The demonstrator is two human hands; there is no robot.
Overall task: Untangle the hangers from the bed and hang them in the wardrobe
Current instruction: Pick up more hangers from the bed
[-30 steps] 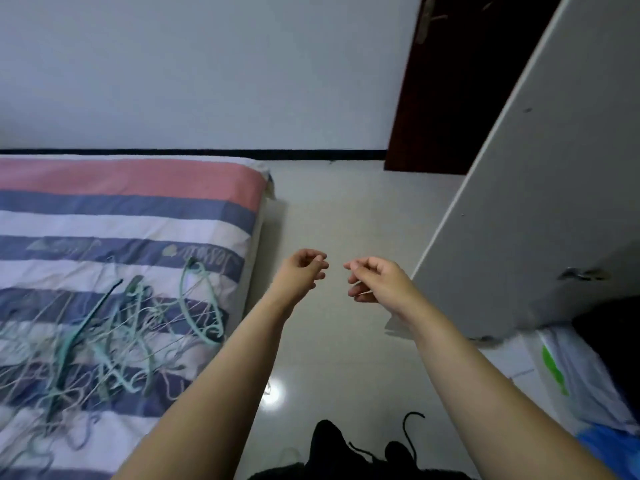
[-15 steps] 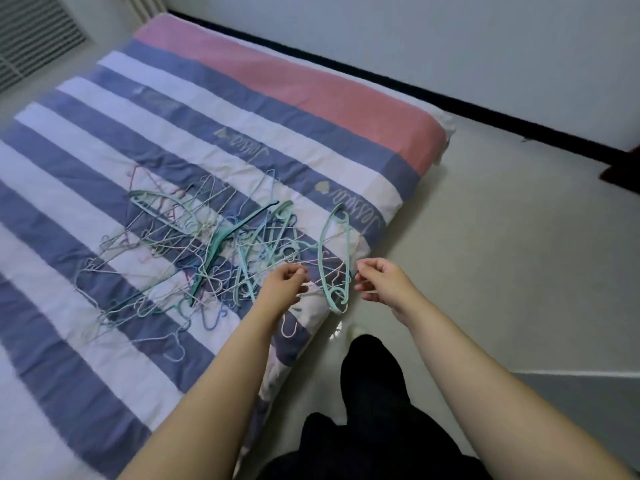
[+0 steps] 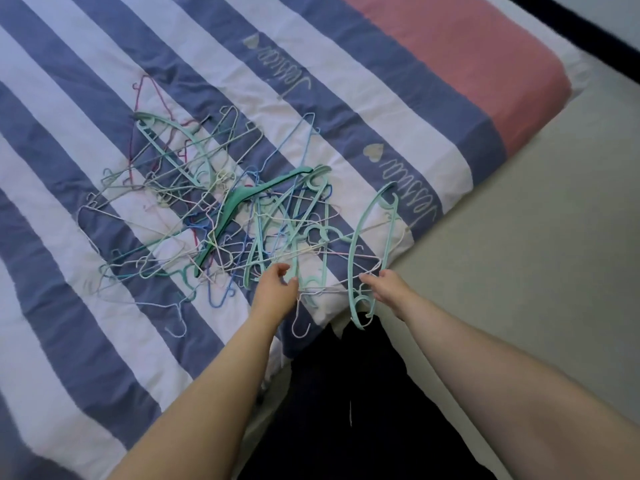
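A tangled pile of hangers (image 3: 221,216) lies on the striped bed (image 3: 346,98): several thin wire ones in white, blue and pink, and several mint and green plastic ones. A curved mint plastic hanger (image 3: 372,244) lies at the pile's right end, with its lower end past the bed's edge. My left hand (image 3: 275,292) is at the pile's near edge, thumb and fingers apart beside a mint hanger's bar. My right hand (image 3: 384,287) reaches the curved mint hanger, its fingertips against the lower arm and a thin wire; a grip does not show. The wardrobe is out of view.
The pale floor (image 3: 536,254) runs along the bed's right side. My dark-clothed legs (image 3: 346,393) stand against the bed's near corner. A dark skirting strip (image 3: 588,22) crosses the top right corner.
My view swung from the floor and wardrobe door down onto the bed. Both hands moved forward to the near edge of the hanger pile; the right now touches the mint hanger.
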